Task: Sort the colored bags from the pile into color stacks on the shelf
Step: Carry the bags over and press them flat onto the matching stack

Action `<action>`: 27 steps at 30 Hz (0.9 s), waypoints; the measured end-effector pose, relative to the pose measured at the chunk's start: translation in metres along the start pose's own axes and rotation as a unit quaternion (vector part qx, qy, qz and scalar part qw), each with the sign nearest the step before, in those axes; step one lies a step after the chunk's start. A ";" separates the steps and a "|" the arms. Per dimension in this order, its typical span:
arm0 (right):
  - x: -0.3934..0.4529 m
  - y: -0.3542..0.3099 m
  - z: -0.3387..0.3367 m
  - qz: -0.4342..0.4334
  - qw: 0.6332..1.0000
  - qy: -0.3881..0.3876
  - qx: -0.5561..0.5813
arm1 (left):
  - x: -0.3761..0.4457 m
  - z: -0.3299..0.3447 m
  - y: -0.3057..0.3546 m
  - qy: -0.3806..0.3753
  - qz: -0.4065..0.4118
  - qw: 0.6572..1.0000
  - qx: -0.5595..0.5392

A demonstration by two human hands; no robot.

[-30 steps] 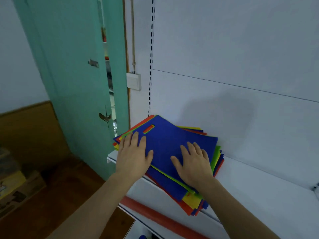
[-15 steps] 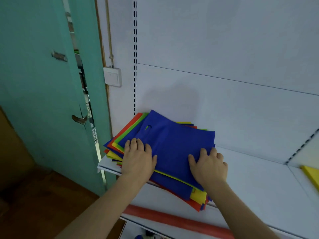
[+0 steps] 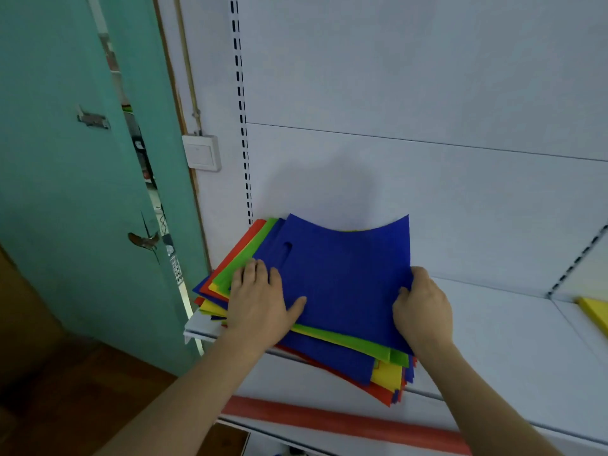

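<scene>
Right hand (image 3: 422, 311) pinches the right edge of the top flat blue fabric bag (image 3: 342, 278), thumb on top and fingers curled under, bag's far edge lifted and bowed; left hand (image 3: 260, 304) lies flat with fingers straight, pressing the left side of the messy pile of red, green, yellow and blue bags (image 3: 362, 360). Pile sits at the left end of the white shelf (image 3: 513, 343), near its front edge. A yellow stack (image 3: 594, 309) lies well apart at far right, teal door (image 3: 65, 192) to the left.
</scene>
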State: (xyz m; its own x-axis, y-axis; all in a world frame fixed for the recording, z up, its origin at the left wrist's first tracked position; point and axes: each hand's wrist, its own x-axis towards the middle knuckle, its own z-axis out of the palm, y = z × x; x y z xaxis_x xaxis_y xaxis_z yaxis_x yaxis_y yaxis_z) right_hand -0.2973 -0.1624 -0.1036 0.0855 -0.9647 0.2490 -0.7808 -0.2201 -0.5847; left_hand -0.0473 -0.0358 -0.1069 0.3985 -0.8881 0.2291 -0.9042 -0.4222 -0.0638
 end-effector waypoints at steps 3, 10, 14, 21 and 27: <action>-0.002 -0.001 -0.002 0.062 0.998 -0.025 0.010 | -0.004 0.004 0.003 0.010 0.026 1.000 -0.014; -0.010 -0.011 -0.004 0.102 0.994 -0.002 0.032 | -0.001 -0.001 0.005 0.025 0.077 0.993 -0.084; -0.027 -0.013 -0.006 0.092 0.995 0.022 0.034 | 0.001 -0.003 -0.003 0.007 0.071 0.993 -0.093; -0.041 0.002 -0.027 0.017 0.992 0.105 0.067 | 0.016 -0.011 -0.009 0.020 0.068 0.989 -0.131; -0.034 -0.002 -0.048 0.004 0.969 0.165 0.182 | 0.052 -0.030 -0.020 0.015 -0.006 0.868 -0.496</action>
State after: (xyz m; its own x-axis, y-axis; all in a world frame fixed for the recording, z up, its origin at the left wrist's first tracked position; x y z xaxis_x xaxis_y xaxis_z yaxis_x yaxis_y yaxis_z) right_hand -0.3281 -0.1219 -0.0736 -0.1684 -0.8815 0.4411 -0.5056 -0.3069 -0.8063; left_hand -0.0131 -0.0684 -0.0642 0.4185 -0.8730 0.2503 -0.5926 -0.0536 0.8037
